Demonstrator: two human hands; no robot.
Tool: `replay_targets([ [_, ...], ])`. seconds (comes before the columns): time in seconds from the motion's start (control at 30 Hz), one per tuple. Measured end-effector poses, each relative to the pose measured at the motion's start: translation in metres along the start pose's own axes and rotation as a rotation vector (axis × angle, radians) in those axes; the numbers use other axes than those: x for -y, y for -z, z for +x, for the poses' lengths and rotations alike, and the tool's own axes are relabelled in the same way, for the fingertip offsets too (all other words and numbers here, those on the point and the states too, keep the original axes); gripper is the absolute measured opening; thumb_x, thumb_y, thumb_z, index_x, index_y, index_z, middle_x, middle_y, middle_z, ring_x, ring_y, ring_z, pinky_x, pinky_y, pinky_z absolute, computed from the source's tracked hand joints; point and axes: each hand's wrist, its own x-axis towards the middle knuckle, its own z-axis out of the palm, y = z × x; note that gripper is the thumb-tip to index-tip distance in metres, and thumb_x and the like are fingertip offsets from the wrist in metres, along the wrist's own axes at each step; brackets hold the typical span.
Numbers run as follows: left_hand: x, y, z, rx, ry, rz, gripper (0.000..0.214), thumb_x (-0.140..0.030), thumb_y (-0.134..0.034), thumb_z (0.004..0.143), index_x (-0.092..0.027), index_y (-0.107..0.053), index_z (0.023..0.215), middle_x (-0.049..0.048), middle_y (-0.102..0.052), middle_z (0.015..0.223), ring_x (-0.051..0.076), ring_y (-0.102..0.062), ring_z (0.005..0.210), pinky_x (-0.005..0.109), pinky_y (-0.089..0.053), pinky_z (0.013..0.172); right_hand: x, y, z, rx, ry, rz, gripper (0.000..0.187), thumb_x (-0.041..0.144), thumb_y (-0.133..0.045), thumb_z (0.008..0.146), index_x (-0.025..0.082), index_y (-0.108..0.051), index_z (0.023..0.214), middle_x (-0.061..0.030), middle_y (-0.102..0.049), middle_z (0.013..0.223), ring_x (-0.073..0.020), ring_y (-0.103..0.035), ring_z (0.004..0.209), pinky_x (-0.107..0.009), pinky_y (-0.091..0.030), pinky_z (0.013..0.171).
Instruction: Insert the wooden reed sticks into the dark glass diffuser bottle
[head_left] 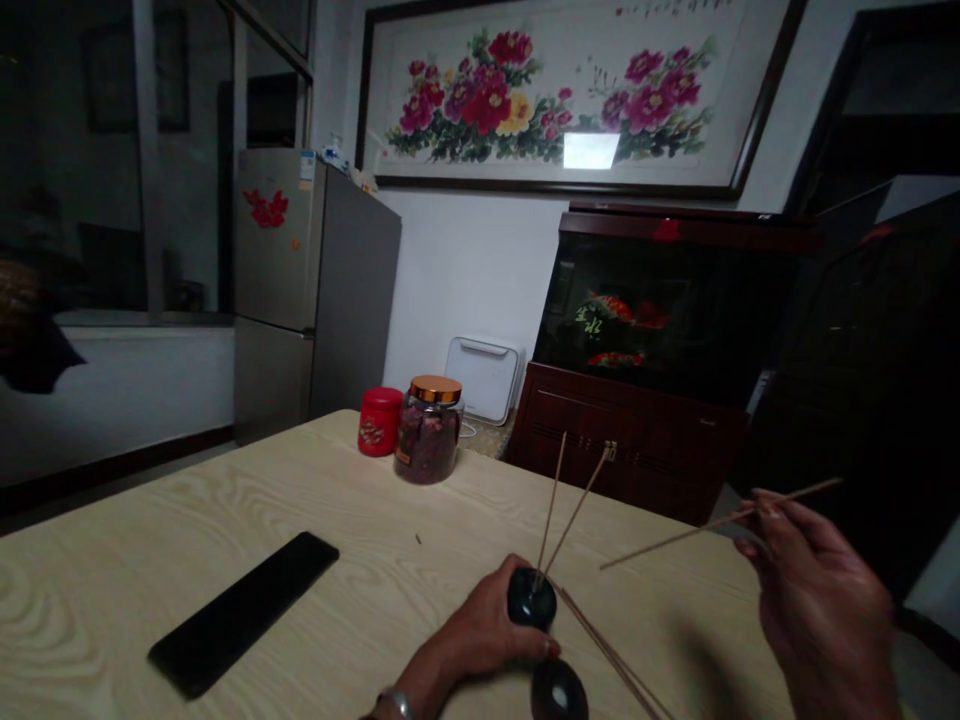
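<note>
My left hand [480, 630] is closed round a small dark round holder [531, 598] on the wooden table [225, 500]. Two thin sticks [566, 505] stand up out of the holder, leaning apart. My right hand [817, 600] hovers above the table's right side and pinches one thin stick [712, 525] that points left and slightly down. More thin sticks [611, 655] lie flat on the table between my hands. A second dark round object [559, 692] sits near my left wrist.
A black flat rectangular object [244, 610] lies on the table at left. A red tin [379, 421] and a glass jar with a gold lid [428, 430] stand at the far edge. Behind are a grey refrigerator [311, 290], a fish tank on a cabinet [660, 320], and a flower painting [562, 95].
</note>
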Motion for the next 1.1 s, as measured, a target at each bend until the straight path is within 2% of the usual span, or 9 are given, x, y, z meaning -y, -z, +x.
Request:
replay_targets([
  [0.07, 0.001, 0.001, 0.001, 0.003, 0.0, -0.004, 0.061, -0.032, -0.085, 0.055, -0.017, -0.055, 0.106, -0.0021, -0.06, 0.09, 0.015, -0.051, 0.081, 0.023, -0.04, 0.068, 0.012, -0.01, -0.007, -0.047, -0.076, 0.182, 0.026, 0.03, -0.082, 0.064, 0.021, -0.068, 0.084, -0.001, -0.064, 0.09, -0.0112, -0.061, 0.076, -0.014, -0.047, 0.051],
  [0.17, 0.001, 0.002, 0.001, -0.012, -0.005, 0.016, 0.062, -0.032, -0.086, 0.054, -0.017, -0.056, 0.106, -0.0015, -0.061, 0.091, 0.015, -0.052, 0.082, 0.023, -0.041, 0.068, 0.019, -0.027, -0.021, 0.01, -0.122, 0.222, 0.029, 0.029, -0.084, 0.061, 0.019, -0.069, 0.083, -0.0016, -0.065, 0.088, -0.0106, -0.061, 0.076, -0.012, -0.048, 0.05],
  [0.33, 0.0, 0.002, 0.0, -0.015, -0.011, 0.021, 0.062, -0.032, -0.086, 0.054, -0.018, -0.057, 0.107, -0.0017, -0.062, 0.091, 0.015, -0.053, 0.082, 0.023, -0.041, 0.069, 0.003, -0.044, -0.041, 0.133, -0.107, 0.071, 0.034, 0.038, -0.082, 0.066, 0.018, -0.07, 0.091, -0.0046, -0.067, 0.089, -0.013, -0.062, 0.077, -0.015, -0.049, 0.052],
  [0.63, -0.004, 0.002, 0.0, -0.004, -0.004, 0.008, 0.059, -0.028, -0.085, 0.055, -0.018, -0.056, 0.105, -0.0029, -0.06, 0.091, 0.015, -0.051, 0.083, 0.023, -0.04, 0.071, -0.018, -0.05, -0.051, 0.299, -0.075, -0.138, 0.033, 0.046, -0.071, 0.078, 0.02, -0.066, 0.1, -0.0048, -0.067, 0.093, -0.0176, -0.06, 0.083, -0.025, -0.049, 0.06],
  [0.87, -0.006, 0.001, 0.0, 0.022, 0.011, -0.013, 0.052, -0.023, -0.082, 0.056, -0.019, -0.054, 0.1, -0.0043, -0.056, 0.086, 0.014, -0.05, 0.079, 0.022, -0.038, 0.066, -0.017, -0.06, -0.065, 0.478, -0.079, -0.196, 0.033, 0.048, -0.068, 0.077, 0.018, -0.068, 0.091, -0.005, -0.067, 0.084, -0.0182, -0.06, 0.073, -0.027, -0.05, 0.059],
  [1.1, -0.003, 0.001, 0.009, 0.025, -0.017, 0.028, 0.049, -0.014, -0.076, 0.055, -0.018, -0.051, 0.097, -0.004, -0.053, 0.085, 0.014, -0.048, 0.079, 0.023, -0.037, 0.069, -0.026, -0.07, -0.079, 0.647, -0.128, -0.231, 0.033, 0.051, -0.062, 0.08, 0.018, -0.066, 0.086, -0.0047, -0.065, 0.081, -0.0203, -0.061, 0.074, -0.027, -0.05, 0.059],
])
